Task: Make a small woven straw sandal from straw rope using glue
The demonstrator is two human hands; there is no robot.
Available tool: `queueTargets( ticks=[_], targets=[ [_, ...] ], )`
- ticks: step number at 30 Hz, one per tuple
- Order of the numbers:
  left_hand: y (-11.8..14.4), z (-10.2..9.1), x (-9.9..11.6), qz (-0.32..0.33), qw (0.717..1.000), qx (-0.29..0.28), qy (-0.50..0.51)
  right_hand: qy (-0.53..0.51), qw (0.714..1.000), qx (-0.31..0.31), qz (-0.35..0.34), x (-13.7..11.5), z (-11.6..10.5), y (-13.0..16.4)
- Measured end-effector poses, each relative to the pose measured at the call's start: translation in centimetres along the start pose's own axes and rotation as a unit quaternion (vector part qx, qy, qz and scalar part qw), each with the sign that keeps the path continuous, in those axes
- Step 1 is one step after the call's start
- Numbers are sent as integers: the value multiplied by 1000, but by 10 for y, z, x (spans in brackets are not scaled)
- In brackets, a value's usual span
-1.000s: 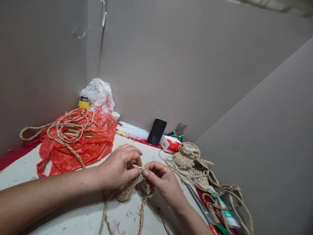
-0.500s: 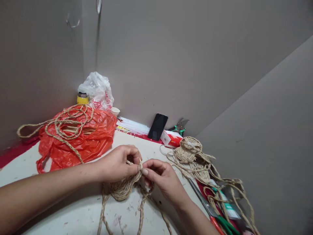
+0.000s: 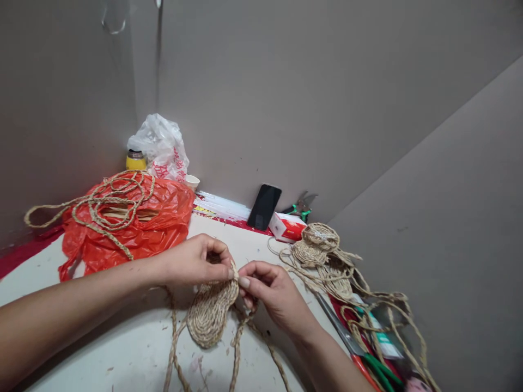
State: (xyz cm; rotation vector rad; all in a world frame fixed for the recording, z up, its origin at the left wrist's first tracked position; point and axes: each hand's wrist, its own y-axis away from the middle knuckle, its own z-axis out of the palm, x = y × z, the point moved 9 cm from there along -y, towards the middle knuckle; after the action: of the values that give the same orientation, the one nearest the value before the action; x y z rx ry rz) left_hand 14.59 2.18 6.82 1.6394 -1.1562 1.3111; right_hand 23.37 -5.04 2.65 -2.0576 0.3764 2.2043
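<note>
White and scuffed, the worktable point(image 3: 122, 348) carries everything. Behind the woven oval straw coil point(image 3: 210, 316) slumps a crumpled red plastic bag point(image 3: 139, 228); right of the coil lie finished straw pieces point(image 3: 318, 250). Left hand point(image 3: 192, 264) and right hand point(image 3: 272, 294) both pinch the coil's top end, fingertips pressed together. It looks like the braid is being fixed there; next comes pulling it snug.

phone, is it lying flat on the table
No, the phone stands tilted, leaning against the wall behind the table.
</note>
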Motion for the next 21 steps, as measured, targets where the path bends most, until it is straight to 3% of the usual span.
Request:
queueTargets(
  ticks=[8, 16, 21],
  targets=[
    [-1, 2, -4, -6, 1000, -1, 15, 9, 1000, 4, 3, 0, 1, 0],
    [2, -3, 6, -15, 999, -30, -3, -25, 1000, -4, 2, 6, -8, -4],
    [2, -10, 4, -20, 998, -33, 57, -75, 997, -14, 6, 7, -9, -5]
  ],
)
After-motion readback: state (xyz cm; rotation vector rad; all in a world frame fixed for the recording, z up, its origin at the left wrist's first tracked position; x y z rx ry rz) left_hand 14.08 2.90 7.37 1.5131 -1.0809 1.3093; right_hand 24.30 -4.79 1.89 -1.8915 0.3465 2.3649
